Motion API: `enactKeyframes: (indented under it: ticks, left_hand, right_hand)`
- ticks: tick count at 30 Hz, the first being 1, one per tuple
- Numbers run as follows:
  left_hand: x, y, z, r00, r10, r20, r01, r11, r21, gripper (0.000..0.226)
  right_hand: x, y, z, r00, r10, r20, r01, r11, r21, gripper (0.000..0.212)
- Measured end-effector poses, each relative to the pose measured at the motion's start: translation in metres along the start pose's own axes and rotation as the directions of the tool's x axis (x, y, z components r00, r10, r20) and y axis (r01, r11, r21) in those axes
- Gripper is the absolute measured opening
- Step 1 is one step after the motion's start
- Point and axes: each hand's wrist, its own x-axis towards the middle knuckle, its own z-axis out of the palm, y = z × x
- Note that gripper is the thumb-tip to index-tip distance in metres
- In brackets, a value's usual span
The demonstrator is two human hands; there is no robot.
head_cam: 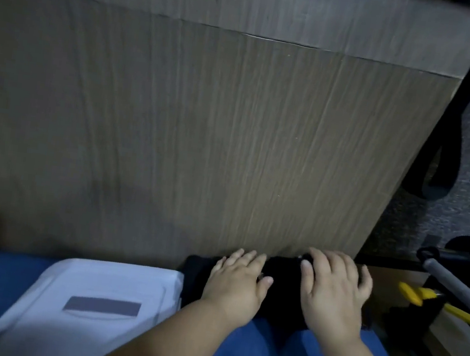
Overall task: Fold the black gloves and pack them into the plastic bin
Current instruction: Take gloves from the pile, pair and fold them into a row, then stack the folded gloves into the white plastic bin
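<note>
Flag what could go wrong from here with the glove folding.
1. Both the left hand and right hand press flat on the black gloves; lifting them may let the fold spring open.
2. The gloves lie near the right edge of the blue surface and could slip off toward the yellow-handled tool.
3. The white bin appears lidded, so packing needs a free hand.
</note>
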Motion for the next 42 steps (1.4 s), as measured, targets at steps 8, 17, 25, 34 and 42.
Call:
enactKeyframes:
  ticks: [8, 17, 25, 34, 42]
  left_hand:
    - [-0.098, -0.097, -0.064, 0.944, -0.289, -0.159, 0.302, 0.951, 0.069, 0.044]
    - [-0.220, -0.208, -0.126, 0.628, -0.648, -0.431, 0.620, 0.752, -0.226, 0.040]
    - [-0.305, -0.263, -0.162, 0.241, -0.720, -0.651, 0.612, 0.633, -0.474, 0.013]
    - [-0.352, -0.304, -0.199, -0.106, -0.764, -0.636, 0.434, 0.540, -0.721, 0.028]
    - [-0.362, -0.329, -0.211, 0.047, -0.861, -0.507, 0.629, 0.420, -0.654, 0.033]
  right_hand:
    - [-0.025, -0.130, -0.008, 0.973, -0.174, 0.155, 0.117, 0.940, 0.321, 0.050]
    - [-0.062, -0.290, -0.002, 0.775, -0.460, 0.433, 0.108, 0.772, 0.626, 0.030]
    - [-0.082, -0.395, -0.009, 0.574, -0.578, 0.580, -0.173, 0.606, 0.776, 0.036]
    - [-0.079, -0.468, 0.000, 0.499, -0.516, 0.696, -0.420, 0.558, 0.716, 0.053]
    - [-0.075, -0.489, 0.018, 0.420, -0.471, 0.776, -0.612, 0.484, 0.625, 0.044]
